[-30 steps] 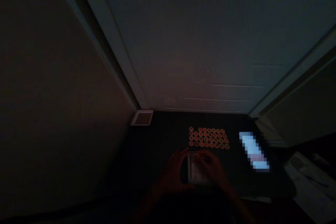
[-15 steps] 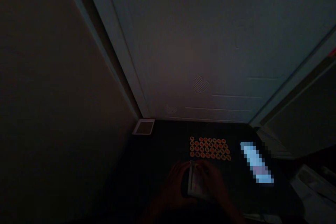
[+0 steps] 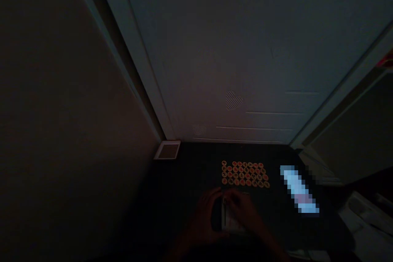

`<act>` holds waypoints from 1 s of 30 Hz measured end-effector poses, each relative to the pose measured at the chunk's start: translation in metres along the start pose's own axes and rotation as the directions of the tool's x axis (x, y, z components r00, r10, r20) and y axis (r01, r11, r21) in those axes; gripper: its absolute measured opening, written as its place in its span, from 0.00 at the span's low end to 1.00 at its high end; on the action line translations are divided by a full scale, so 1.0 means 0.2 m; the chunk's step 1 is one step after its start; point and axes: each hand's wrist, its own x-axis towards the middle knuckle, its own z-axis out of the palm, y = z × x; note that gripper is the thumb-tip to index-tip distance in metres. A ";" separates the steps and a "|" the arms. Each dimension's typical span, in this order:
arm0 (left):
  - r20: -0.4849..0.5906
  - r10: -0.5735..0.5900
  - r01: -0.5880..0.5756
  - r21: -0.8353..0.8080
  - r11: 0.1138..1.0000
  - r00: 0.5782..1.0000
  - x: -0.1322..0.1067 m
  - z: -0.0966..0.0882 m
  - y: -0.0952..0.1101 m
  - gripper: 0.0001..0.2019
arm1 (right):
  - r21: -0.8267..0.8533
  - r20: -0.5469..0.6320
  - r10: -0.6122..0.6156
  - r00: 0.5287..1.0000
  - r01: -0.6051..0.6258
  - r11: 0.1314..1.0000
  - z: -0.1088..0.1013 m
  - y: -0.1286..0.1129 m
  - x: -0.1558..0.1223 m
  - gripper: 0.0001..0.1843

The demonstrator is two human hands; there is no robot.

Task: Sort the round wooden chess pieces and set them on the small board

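Scene layout, in descending order of size:

1. The pale door (image 3: 245, 49) fills the upper part of the head view. Two heart-shaped marks sit low on it.
2. The wall (image 3: 61, 110) to your left is dim and plain.
3. The dark table (image 3: 184, 180) lies below the door. Lighting is very low; detail on its surface is limited.
4. The bright blurred object (image 3: 299, 190) lies on the table to your right, angled, well apart from your hands. Its identity cannot be told.
5. Your left hand (image 3: 205, 219) rests on the left edge of the folded board (image 3: 231, 219), fingers curled around that edge.
6. Your right hand (image 3: 245, 213) lies over the top and right side of the same board. Both hands are close together and closed on the board; the exact grip cannot be told in this light.
7. The folded board sits on the table directly in front of you, between your hands, just below the piece grid.
8. The round pieces (image 3: 245, 174) lie flat in neat rows, near your fingertips but apart from them.
9. The small white-framed tray (image 3: 167, 150) sits at the far left corner of the table, against the wall
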 end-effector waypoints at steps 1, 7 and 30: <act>0.004 -0.008 0.008 0.002 1.000 1.000 0.00 0.00 0.00 0.57 | 0.004 0.033 -0.016 0.999 0.016 1.000 0.00 -0.01 0.00 0.20; 0.006 -0.014 0.014 -0.017 1.000 1.000 0.00 0.00 0.01 0.59 | 0.057 0.108 -0.012 0.994 0.006 0.998 -0.02 0.00 -0.01 0.18; 0.003 0.005 -0.005 0.000 1.000 1.000 0.01 0.00 0.01 0.55 | -0.096 -0.190 0.124 0.974 -0.144 0.985 0.08 0.02 -0.03 0.21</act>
